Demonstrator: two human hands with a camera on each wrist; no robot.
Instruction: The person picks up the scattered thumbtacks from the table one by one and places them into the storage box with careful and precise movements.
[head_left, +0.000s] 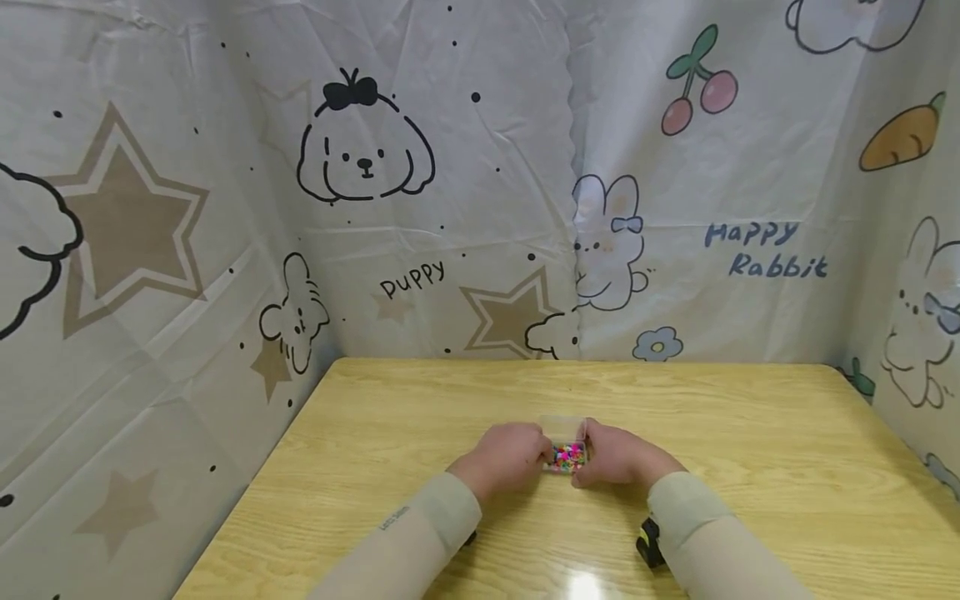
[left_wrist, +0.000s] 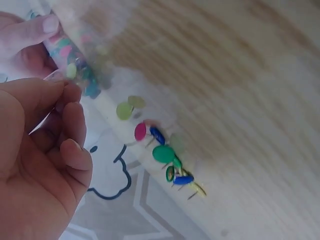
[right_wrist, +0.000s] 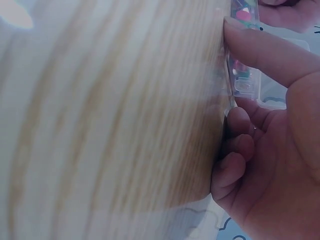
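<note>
A small clear plastic box [head_left: 567,469] of colourful thumbtacks stands on the wooden table, its transparent lid [head_left: 564,428] raised at the far side. From the right end, my right hand [head_left: 618,454] grips this box, thumb [right_wrist: 260,52] along the near side and fingers curled by the end. My left hand [head_left: 506,454] is at the box's left end, thumb and index tips together over it; I cannot tell what lies between them. In the left wrist view several loose thumbtacks lie strung out on the table, among them a green thumbtack [left_wrist: 163,154] and a pink thumbtack [left_wrist: 140,132].
The pale wooden table [head_left: 420,392] reaches back to a printed curtain [head_left: 480,208] that also hangs at both sides. A black strap piece [head_left: 649,543] shows under the right sleeve. Light glares off the table's near edge.
</note>
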